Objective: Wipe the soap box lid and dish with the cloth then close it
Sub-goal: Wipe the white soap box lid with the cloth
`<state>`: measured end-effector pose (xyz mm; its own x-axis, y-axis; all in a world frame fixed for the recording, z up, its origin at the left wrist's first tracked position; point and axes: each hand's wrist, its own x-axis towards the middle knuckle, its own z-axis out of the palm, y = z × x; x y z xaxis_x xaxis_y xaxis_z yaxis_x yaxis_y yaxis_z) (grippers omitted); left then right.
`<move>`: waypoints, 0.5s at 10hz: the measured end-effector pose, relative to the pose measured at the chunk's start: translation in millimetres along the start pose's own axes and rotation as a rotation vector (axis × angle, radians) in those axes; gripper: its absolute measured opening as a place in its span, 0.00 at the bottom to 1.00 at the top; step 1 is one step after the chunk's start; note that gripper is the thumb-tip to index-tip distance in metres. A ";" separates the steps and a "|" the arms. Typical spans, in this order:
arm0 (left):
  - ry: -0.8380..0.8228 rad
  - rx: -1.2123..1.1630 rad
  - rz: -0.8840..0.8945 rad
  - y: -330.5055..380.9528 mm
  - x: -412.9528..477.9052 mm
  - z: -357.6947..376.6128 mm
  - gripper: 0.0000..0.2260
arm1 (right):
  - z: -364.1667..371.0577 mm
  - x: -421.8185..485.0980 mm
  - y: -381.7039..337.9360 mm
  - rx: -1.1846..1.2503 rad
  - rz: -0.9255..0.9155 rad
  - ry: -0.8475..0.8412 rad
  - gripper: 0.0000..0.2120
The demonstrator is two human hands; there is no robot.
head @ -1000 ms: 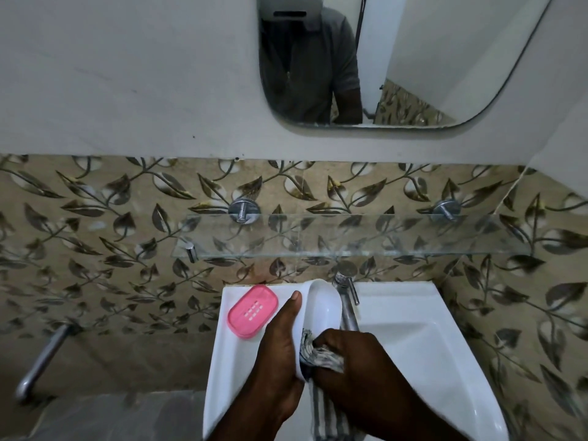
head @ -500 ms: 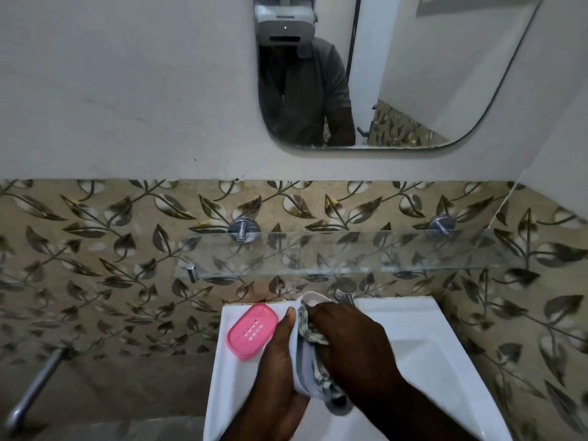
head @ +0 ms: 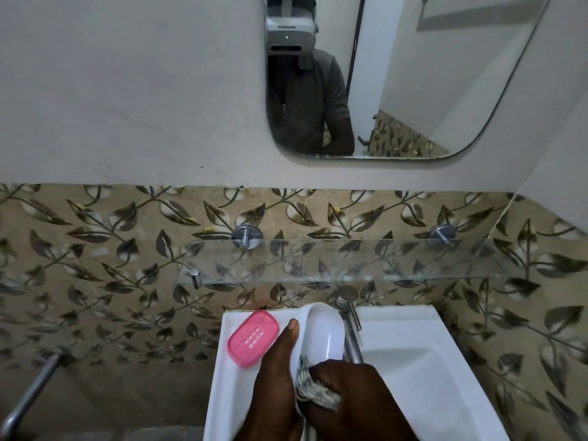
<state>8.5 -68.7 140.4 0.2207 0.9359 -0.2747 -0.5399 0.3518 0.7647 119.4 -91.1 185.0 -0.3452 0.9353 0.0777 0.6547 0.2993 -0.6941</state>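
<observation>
Leaf-patterned tiles (head: pixel 95 249) fill the middle band of the frame, with plain wall above. A rounded mirror (head: pixel 413 74) hangs at upper centre and right and reflects a person in a grey shirt wearing a headset. The white sink (head: pixel 445 345) sits at lower centre and right, and a glass shelf (head: pixel 350 259) runs across the tiles just above it on metal pegs. A metal rail (head: pixel 28 396) slants through the lower left corner.

At bottom centre the left hand (head: pixel 276 377) holds the white soap box lid (head: pixel 324 335) up on edge over the sink's left side, hollow side facing right. Its thumb lies straight along the lid's left rim; its other fingers are hidden behind the lid. The right hand (head: pixel 353 396), just to the right, has its fingers curled round the bunched striped cloth (head: pixel 313 388) and presses it into the lid's lower end.

The pink dish (head: pixel 253 338) lies flat on the sink's left ledge, beside the left thumb and apart from the lid. The chrome tap (head: pixel 350 332) stands just right of the lid.
</observation>
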 end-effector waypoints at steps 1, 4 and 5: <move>0.001 -0.166 -0.006 7.8 4.7 12.0 0.18 | -0.1 6.2 5.3 -0.029 -0.173 0.207 0.08; -0.070 0.087 0.124 3.8 -4.2 18.3 0.11 | -24.8 26.9 16.5 -0.571 -0.035 0.399 0.10; 0.003 0.188 0.235 6.4 -6.1 23.3 0.12 | -39.7 21.2 8.7 -0.559 0.027 0.403 0.05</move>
<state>22.6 -72.7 160.5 0.1053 0.9913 -0.0787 -0.4161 0.1158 0.9019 144.4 -61.2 209.0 -0.1176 0.9085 0.4010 0.9454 0.2260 -0.2348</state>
